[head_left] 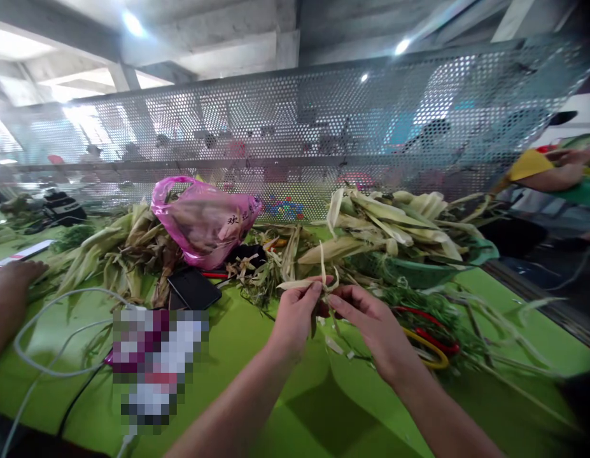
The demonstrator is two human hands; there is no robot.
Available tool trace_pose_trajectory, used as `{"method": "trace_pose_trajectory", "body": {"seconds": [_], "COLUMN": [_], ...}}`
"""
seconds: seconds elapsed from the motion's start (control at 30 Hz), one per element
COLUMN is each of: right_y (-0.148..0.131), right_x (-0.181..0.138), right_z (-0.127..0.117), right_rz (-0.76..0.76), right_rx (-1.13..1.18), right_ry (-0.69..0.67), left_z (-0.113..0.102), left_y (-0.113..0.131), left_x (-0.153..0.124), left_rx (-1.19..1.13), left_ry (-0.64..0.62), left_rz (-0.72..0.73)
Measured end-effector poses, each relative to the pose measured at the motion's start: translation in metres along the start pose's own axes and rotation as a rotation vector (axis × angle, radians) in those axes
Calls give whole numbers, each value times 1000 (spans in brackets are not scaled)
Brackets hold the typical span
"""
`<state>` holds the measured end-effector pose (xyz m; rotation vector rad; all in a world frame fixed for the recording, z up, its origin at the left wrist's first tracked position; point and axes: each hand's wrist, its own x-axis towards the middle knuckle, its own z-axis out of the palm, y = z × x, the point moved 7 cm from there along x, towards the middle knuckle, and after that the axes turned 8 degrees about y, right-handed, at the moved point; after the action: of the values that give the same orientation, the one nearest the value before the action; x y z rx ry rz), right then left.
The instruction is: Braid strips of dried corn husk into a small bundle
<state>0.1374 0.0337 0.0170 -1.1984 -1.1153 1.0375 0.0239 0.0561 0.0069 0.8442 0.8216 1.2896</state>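
Both my hands meet above the green table [256,381], working on pale corn husk strips [324,264]. My left hand [298,308] pinches the strips between thumb and fingers. Close beside it, my right hand [364,315] has its thumb and fingertips closed on the same strips. Some strip ends stick up, and one points left. The part between the fingertips is partly hidden. Just beyond my hands lie dry husks [340,249]. By my right wrist are scissors with red and yellow handle loops [431,356], partly covered by green plant scraps.
A green basket [480,254] heaped with corn husks [394,216] stands at the back right. A pink plastic bag [206,222], more husks [127,248], a black phone [194,289] and white cables [37,362] are leftward. Another person's hand [13,292] rests far left; a perforated metal screen [275,127] stands behind.
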Motion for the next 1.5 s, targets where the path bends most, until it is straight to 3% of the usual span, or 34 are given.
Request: {"method": "trace_pose_trajectory", "body": {"seconds": [0.27, 0.47, 0.57, 0.63, 0.73, 0.8, 0.93, 1.0, 1.27, 1.5], "right_y": [-2, 10, 10, 8, -1, -9, -15, -15, -10, -12], "right_x": [-2, -2, 1, 3, 4, 4, 1, 1, 2, 3], "right_z": [-1, 3, -4, -12, -24, -25, -23, -22, -9, -16], "right_rz": [-42, 91, 86, 71, -14, -90, -180, -199, -121, -161], "right_rx": [-13, 209, 256, 214, 0, -149, -279, -283, -54, -251], "right_ry": [81, 38, 86, 140, 209, 213, 189, 181, 94, 107], "left_z": [0, 4, 5, -1, -15, -17, -4, 3, 1, 2], "left_y": [-1, -6, -6, 0, 20, 32, 32, 25, 7, 11], "left_x": [-1, -1, -2, 0, 5, 6, 2, -1, 6, 2], "left_rx": [-31, 7, -18, -44, -9, 98, 499, 586, 250, 314], "left_ry": [23, -95, -165, -135, -29, -30, -170, -233, -155, -177], "left_rz": [-38, -85, -117, -127, -3, 96, 257, 296, 103, 75]}}
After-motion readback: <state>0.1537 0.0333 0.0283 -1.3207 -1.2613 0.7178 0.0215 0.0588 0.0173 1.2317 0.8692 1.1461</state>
